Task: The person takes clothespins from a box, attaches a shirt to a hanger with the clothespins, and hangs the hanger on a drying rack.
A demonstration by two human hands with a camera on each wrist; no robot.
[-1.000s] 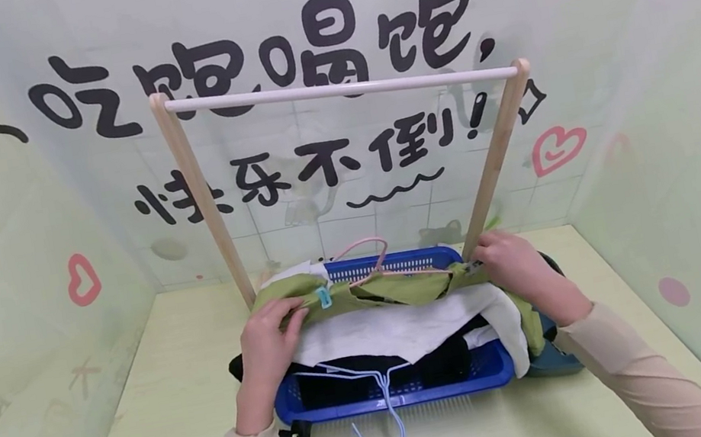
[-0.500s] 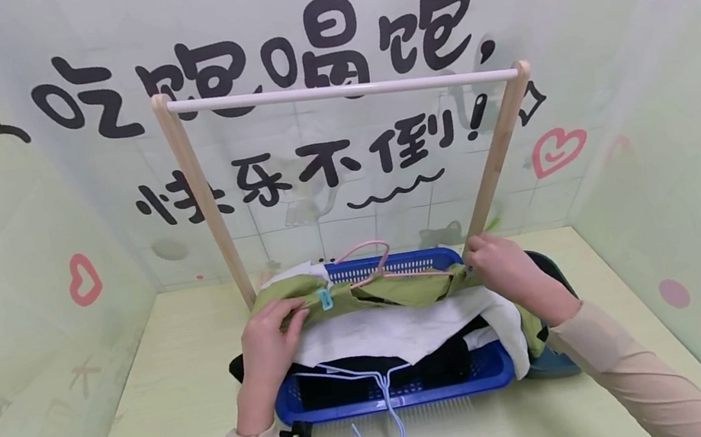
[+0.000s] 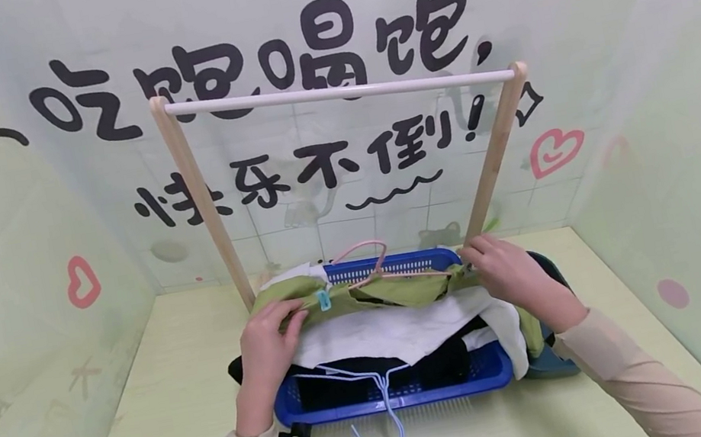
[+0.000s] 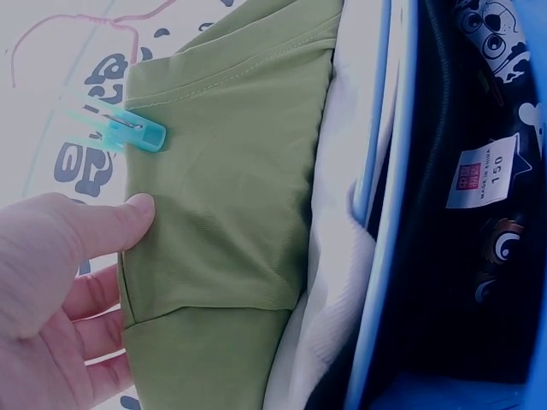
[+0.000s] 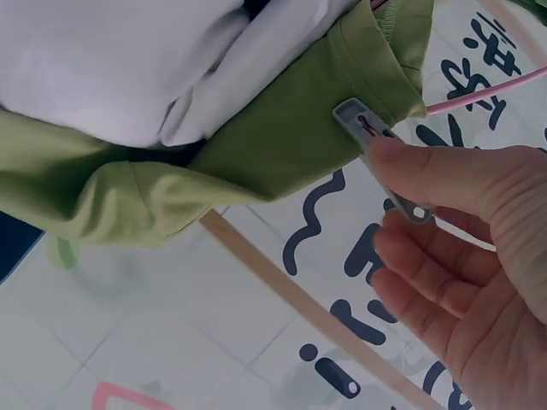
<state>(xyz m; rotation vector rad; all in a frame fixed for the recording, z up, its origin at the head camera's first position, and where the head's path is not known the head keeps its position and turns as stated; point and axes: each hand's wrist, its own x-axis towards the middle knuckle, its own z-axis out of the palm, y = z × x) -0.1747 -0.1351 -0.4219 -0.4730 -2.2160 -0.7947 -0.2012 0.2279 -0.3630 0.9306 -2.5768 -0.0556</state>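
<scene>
A green garment (image 3: 418, 289) hangs on a pink hanger (image 3: 377, 264) above the blue basket. My left hand (image 3: 269, 338) pinches the garment's edge, thumb in front and fingers behind, just beside a teal clothespin (image 4: 137, 130) clipped to it. At the other shoulder my right hand (image 3: 511, 275) holds a grey clothespin (image 5: 385, 162) between thumb and fingers. Its far end sits on the green cloth in the right wrist view. A white garment (image 3: 383, 327) lies beneath the green one, and a light blue hanger (image 3: 389, 405) sticks out toward me over the basket's front.
A blue plastic basket (image 3: 415, 398) holds the clothes, with black cloth (image 4: 453, 282) inside. Behind it stands a rack with wooden posts (image 3: 489, 172) and a white rail (image 3: 336, 92). A dark teal container (image 3: 552, 367) is at the right on the pale table (image 3: 142, 431).
My right hand has shifted slightly left along the green garment onto the grey clothespin. The left hand stays in place.
</scene>
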